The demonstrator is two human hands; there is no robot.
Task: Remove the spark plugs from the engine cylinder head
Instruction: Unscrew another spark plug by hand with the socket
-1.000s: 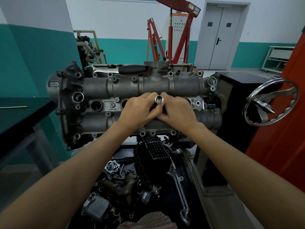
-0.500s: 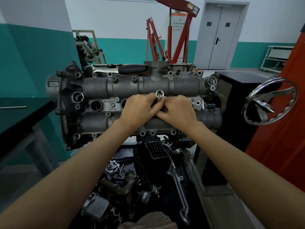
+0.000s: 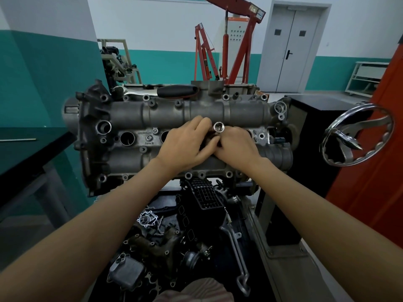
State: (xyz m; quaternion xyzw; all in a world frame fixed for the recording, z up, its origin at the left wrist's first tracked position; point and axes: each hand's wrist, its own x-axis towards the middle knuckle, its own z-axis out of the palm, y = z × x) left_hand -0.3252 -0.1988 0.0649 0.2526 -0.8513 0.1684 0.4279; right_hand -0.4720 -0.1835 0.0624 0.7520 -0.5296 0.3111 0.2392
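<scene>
A shiny socket [image 3: 219, 127] stands up from the middle of the engine cylinder head [image 3: 152, 136], its open end facing the camera, over one of the plug wells. Both hands meet around it: the left hand [image 3: 187, 144] lies just left of the socket with fingers [image 3: 201, 124] curled against it, and the right hand [image 3: 236, 144] wraps it from the right, fingers tucked under and mostly hidden. No spark plug itself is visible. Left of the hands, two open wells [image 3: 127, 138] show in the head. Behind the head lies a black-handled tool [image 3: 176, 91]; to its right a chrome handwheel [image 3: 357, 136]; below it, loose engine parts [image 3: 165, 243].
</scene>
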